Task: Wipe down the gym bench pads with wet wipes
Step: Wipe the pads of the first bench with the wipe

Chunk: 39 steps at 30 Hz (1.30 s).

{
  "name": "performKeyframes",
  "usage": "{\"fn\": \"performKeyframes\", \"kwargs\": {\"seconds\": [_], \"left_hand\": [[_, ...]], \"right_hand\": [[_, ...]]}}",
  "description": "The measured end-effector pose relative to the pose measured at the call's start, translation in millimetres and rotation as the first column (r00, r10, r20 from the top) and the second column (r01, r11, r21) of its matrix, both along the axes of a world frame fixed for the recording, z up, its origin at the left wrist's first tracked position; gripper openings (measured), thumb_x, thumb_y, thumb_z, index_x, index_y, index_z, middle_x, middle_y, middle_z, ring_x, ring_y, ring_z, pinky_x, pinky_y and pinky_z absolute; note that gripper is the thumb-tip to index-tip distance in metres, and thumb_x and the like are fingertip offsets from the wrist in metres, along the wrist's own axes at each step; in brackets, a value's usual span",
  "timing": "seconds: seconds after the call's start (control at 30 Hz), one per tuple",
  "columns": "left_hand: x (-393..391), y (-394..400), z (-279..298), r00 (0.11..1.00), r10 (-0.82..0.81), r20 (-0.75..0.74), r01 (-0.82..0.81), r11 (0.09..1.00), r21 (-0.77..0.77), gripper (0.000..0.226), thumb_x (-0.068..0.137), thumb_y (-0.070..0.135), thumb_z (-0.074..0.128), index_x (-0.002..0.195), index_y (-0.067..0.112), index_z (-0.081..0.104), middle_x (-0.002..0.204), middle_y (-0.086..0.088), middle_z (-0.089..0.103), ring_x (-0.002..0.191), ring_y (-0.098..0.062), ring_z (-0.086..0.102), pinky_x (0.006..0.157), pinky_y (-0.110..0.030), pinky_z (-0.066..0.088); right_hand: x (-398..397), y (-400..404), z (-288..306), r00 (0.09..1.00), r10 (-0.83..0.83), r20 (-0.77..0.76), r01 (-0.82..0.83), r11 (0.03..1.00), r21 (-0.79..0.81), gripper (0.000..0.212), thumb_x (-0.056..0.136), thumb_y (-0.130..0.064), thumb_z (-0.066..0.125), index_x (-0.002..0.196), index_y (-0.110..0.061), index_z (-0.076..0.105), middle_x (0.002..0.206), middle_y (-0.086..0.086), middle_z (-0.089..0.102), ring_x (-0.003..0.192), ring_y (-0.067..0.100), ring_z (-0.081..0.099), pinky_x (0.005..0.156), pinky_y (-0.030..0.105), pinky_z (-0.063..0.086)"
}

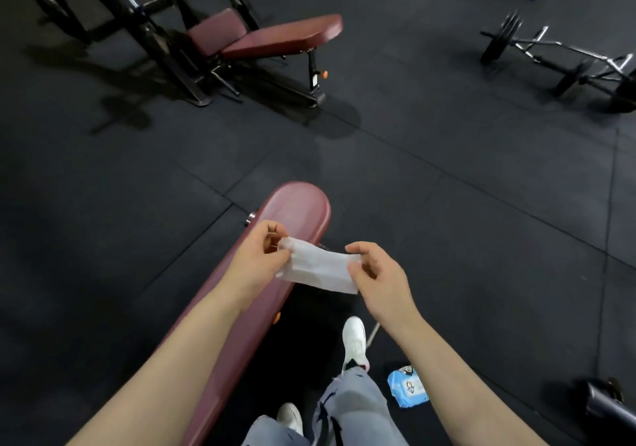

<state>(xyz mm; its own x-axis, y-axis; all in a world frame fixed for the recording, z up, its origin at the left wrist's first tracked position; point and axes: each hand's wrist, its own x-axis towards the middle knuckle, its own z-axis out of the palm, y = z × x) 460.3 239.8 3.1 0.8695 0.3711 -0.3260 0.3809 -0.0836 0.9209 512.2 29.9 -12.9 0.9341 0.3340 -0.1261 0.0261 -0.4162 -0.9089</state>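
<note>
Nearest the camera, the person's legs and 2 white shoes stand just right of the long maroon bench pad, and a blue wet-wipe pack lies on the black rubber floor beside the right foot, likely dropped there to be within reach for the next sheet.

Above the pad, both hands hold 1 white wipe stretched between them. The left hand pinches its left corner between thumb and fingertips, the other fingers curled; the right hand pinches the right edge the same way. Pulled taut like this, the wipe looks to be in the middle of unfolding, which would give a flat face for contact. It hangs in the air over the pad's right edge, not yet touching the vinyl, so I judge the wiping of this pad has not begun.

The pad runs away from the person to a rounded far end, with bare floor past it and along both long sides, so strokes can run lengthwise without obstruction.

Further off, a second bench with a maroon seat and back sits against a black frame at upper left, well apart. A loaded barbell lies on the floor at upper right.
</note>
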Motion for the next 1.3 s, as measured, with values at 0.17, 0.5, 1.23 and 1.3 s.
{"fn": "performKeyframes", "kwargs": {"seconds": [0.17, 0.5, 1.23, 1.3], "left_hand": [[50.4, 18.1, -10.1, 0.992, -0.107, -0.062, 0.121, 0.937, 0.327, 0.026, 0.088, 0.01, 0.067, 0.102, 0.032, 0.07, 0.098, 0.016, 0.064, 0.09, 0.0, 0.059, 0.076, -0.011, 0.045], [141.6, 42.4, -51.8, 0.983, -0.063, -0.171, 0.157, 0.767, 0.622, 0.023, 0.092, 0.038, 0.067, 0.078, 0.02, 0.061, 0.112, 0.01, 0.06, 0.111, -0.008, 0.048, 0.093, -0.025, 0.037], [196.9, 83.6, -243.4, 0.959, 0.257, -0.118, -0.272, 0.953, -0.134, 0.031, 0.102, 0.016, 0.05, 0.119, 0.027, 0.072, 0.134, 0.024, 0.058, 0.126, 0.013, 0.046, 0.107, -0.009, 0.033], [190.2, 94.1, -263.8, 0.912, 0.364, -0.191, -0.398, 0.898, -0.187, 0.03, 0.101, 0.013, 0.049, 0.106, 0.026, 0.076, 0.117, 0.018, 0.07, 0.114, 0.008, 0.057, 0.106, -0.019, 0.041]], "right_hand": [[69.7, 17.5, -13.8, 0.971, 0.235, 0.032, -0.223, 0.951, -0.215, 0.026, 0.086, -0.019, 0.062, 0.109, -0.03, 0.067, 0.084, -0.024, 0.058, 0.079, -0.012, 0.053, 0.068, 0.005, 0.039], [225.8, 51.7, -40.9, 0.899, 0.437, -0.027, -0.429, 0.866, -0.255, 0.016, 0.083, -0.021, 0.062, 0.073, -0.032, 0.057, 0.09, -0.012, 0.061, 0.079, 0.001, 0.055, 0.064, 0.011, 0.041], [256.8, 220.0, -227.8, 0.762, 0.126, -0.636, -0.131, 0.991, 0.039, 0.027, 0.098, -0.023, 0.053, 0.099, -0.001, 0.069, 0.093, 0.014, 0.069, 0.089, 0.023, 0.065, 0.092, 0.046, 0.051], [259.3, 224.0, -257.2, 0.75, 0.027, -0.661, -0.09, 0.994, -0.062, 0.022, 0.096, -0.012, 0.052, 0.101, 0.001, 0.068, 0.096, 0.02, 0.068, 0.089, 0.028, 0.062, 0.094, 0.048, 0.05]]}}
